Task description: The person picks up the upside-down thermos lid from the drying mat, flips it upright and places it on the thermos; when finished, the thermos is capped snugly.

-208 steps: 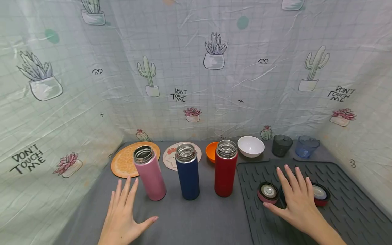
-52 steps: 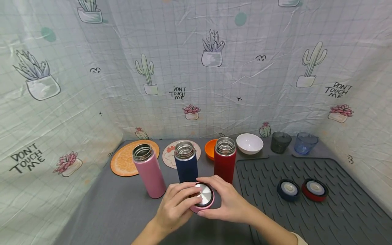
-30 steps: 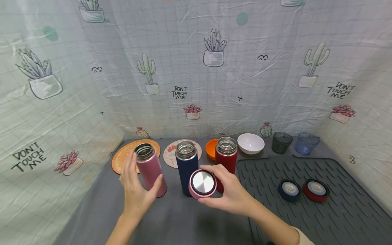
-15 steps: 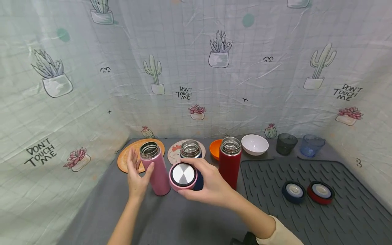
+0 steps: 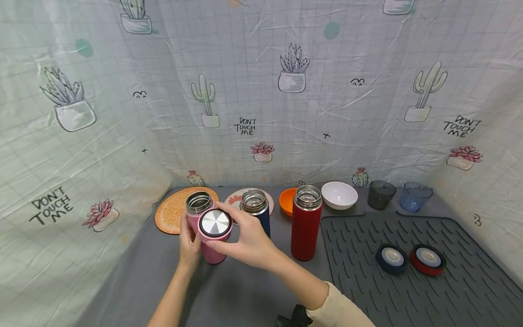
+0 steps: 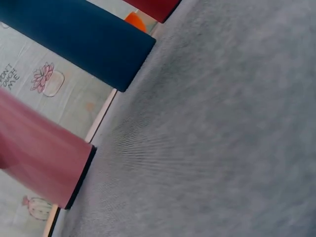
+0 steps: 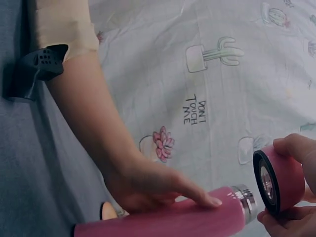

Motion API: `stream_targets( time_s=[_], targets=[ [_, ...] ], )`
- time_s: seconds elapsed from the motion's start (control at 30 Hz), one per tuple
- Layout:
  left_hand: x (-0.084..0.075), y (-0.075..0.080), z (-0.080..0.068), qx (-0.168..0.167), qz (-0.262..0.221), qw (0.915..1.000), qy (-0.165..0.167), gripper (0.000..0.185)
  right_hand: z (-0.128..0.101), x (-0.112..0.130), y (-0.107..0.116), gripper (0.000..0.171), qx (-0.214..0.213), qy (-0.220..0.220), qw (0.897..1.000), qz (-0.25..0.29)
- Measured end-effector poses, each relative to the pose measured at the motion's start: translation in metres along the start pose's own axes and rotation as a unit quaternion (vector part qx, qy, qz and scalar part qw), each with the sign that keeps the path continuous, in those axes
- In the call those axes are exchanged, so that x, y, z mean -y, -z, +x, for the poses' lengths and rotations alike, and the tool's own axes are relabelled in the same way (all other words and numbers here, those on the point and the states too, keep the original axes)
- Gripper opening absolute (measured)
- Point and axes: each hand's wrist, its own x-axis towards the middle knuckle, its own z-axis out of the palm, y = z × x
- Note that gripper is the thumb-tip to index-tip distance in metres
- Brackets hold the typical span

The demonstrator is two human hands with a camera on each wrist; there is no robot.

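Note:
A pink bottle (image 5: pixel 206 252) stands open-topped at the front left of the grey table. My left hand (image 5: pixel 189 245) grips its lower body; in the right wrist view the left hand (image 7: pixel 153 185) wraps the pink bottle (image 7: pixel 168 219). My right hand (image 5: pixel 229 229) holds a pink lid (image 5: pixel 215 224) with a steel top, just in front of and slightly below the bottle's mouth (image 5: pixel 199 200). The pink lid (image 7: pixel 281 177) is tilted beside the rim and apart from it. The left wrist view shows only the pink bottle (image 6: pixel 39 153) and not the hand.
A blue bottle (image 5: pixel 255 209) and a red bottle (image 5: pixel 305 225) stand open to the right. A blue lid (image 5: pixel 391 259) and a red lid (image 5: pixel 427 260) lie on the ribbed mat (image 5: pixel 408 290). Plates, bowls and two cups line the back.
My right hand has carried the pink lid leftward from in front of the blue bottle to the pink bottle's mouth. My left hand has closed round the pink bottle.

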Motion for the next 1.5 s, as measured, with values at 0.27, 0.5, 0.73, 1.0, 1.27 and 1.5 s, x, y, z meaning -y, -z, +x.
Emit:
stream_targets(
  time_s=[0.27, 0.5, 0.73, 1.0, 1.27, 1.5],
  targets=[
    [0.005, 0.003, 0.001, 0.025, 0.026, 0.9989, -0.031, 0.066, 0.028, -0.014, -0.024, 0.069, -0.053, -0.007, 0.998, -0.016],
    [0.006, 0.003, 0.001, 0.019, 0.026, 0.9990, -0.032, 0.063, 0.048, -0.025, -0.036, 0.066, -0.071, -0.022, 0.997, -0.021],
    [0.002, -0.001, 0.002, 0.021, 0.021, 0.9976, -0.063, 0.064, 0.060, -0.032, -0.040, 0.066, -0.050, -0.052, 0.997, 0.036],
    [-0.006, -0.003, 0.001, 0.010, 0.033, 0.9976, -0.060, 0.061, 0.063, -0.038, -0.046, 0.065, -0.046, -0.083, 0.993, 0.068],
    [-0.010, -0.004, 0.001, 0.014, 0.042, 0.9979, -0.047, 0.062, 0.063, -0.044, -0.051, 0.068, -0.058, -0.076, 0.991, 0.098],
    [-0.009, -0.004, 0.001, 0.012, 0.040, 0.9973, -0.061, 0.057, 0.063, -0.047, -0.055, 0.066, -0.068, -0.094, 0.986, 0.119]
  ],
)
